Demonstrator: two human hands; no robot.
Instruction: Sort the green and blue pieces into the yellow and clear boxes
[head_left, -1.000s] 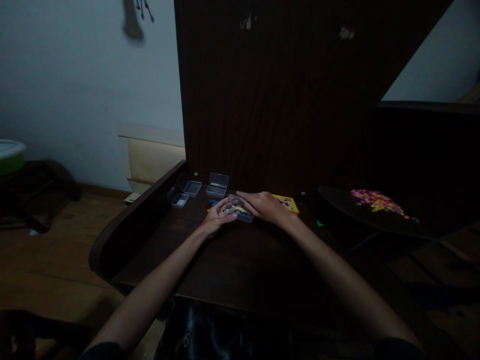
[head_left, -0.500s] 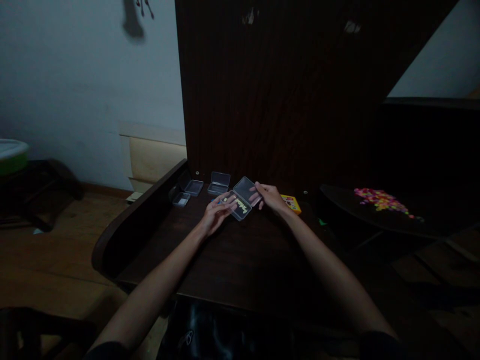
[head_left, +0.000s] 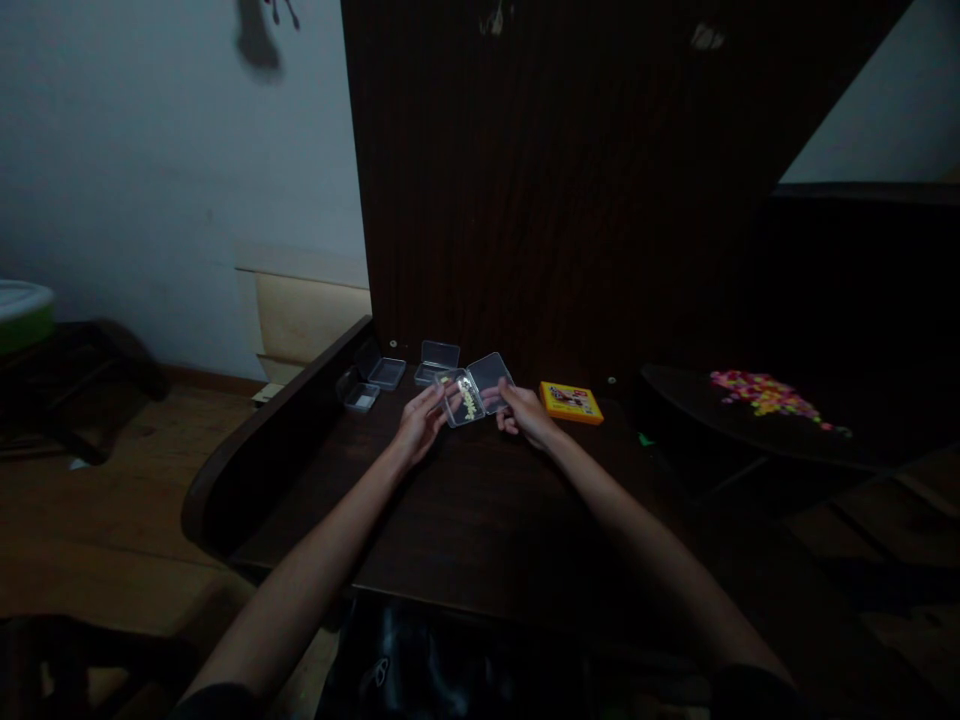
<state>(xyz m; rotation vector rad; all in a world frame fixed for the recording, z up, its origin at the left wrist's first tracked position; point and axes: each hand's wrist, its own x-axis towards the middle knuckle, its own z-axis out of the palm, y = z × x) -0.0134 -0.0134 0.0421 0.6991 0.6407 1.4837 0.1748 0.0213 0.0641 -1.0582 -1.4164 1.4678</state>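
Both my hands hold a small clear plastic case [head_left: 474, 390] lifted a little above the dark wooden desk [head_left: 465, 510]. The case stands open and has small yellow pieces in its left half. My left hand [head_left: 417, 424] grips the half with the pieces. My right hand [head_left: 521, 414] pinches the lid half from below and to the right. A yellow card box [head_left: 571, 402] lies flat on the desk just right of my right hand.
Three more small clear cases [head_left: 386, 373] sit open at the desk's back left, by its raised side rail [head_left: 247, 440]. A tall dark panel [head_left: 555, 180] rises behind the desk. A lower dark shelf on the right carries a heap of coloured beads [head_left: 757, 393].
The case lay shut under both hands on the desk. It has been opened and lifted, and its lid now hangs open to the right. The yellow box is uncovered.
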